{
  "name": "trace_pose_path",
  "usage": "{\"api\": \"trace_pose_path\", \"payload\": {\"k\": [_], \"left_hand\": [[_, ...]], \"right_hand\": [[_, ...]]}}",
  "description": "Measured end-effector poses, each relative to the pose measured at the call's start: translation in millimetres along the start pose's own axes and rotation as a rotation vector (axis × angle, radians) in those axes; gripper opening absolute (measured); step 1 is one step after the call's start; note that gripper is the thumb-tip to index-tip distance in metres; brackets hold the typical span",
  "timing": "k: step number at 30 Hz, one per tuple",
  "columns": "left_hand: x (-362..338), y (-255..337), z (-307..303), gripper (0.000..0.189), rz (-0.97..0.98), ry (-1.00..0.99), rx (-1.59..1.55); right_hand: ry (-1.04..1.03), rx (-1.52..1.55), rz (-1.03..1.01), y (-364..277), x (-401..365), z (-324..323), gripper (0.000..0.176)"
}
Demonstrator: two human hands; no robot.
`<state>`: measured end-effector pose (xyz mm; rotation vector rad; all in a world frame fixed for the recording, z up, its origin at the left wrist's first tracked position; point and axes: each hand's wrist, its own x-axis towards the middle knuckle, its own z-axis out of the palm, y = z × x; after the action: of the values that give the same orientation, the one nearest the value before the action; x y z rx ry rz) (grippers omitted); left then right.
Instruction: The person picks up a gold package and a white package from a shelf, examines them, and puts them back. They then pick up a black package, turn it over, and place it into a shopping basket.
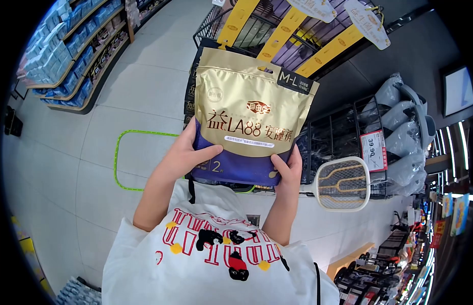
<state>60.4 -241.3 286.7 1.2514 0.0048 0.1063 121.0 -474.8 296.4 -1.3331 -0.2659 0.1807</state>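
Note:
A gold and purple package of sleep pants (246,122), marked "LA88" and "M-L", is held up in front of my chest. My left hand (188,150) grips its lower left side, the thumb pressed across the front. At the lower right edge my right hand (290,168) holds it too, thumb on the front and fingers behind. The package stands roughly upright with its printed face toward me. Dark packaging shows just behind its left edge.
A wire rack with yellow strips (279,38) stands ahead. On the right are an electric swatter (343,184), a price sign (373,151) and plastic-wrapped goods (406,132). Shelves of blue packs (84,56) stand at far left. A green-rimmed frame (116,160) is low on the left.

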Motion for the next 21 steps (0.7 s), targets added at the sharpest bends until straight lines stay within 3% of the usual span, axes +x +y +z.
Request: {"api": "trace_pose_path", "payload": {"k": [21], "left_hand": [[3.5,-11.7,-4.7,0.068,-0.011,-0.001,-0.096]], "right_hand": [[0.014,-0.001,0.023,5.4,2.8,0.0,0.051]]}}
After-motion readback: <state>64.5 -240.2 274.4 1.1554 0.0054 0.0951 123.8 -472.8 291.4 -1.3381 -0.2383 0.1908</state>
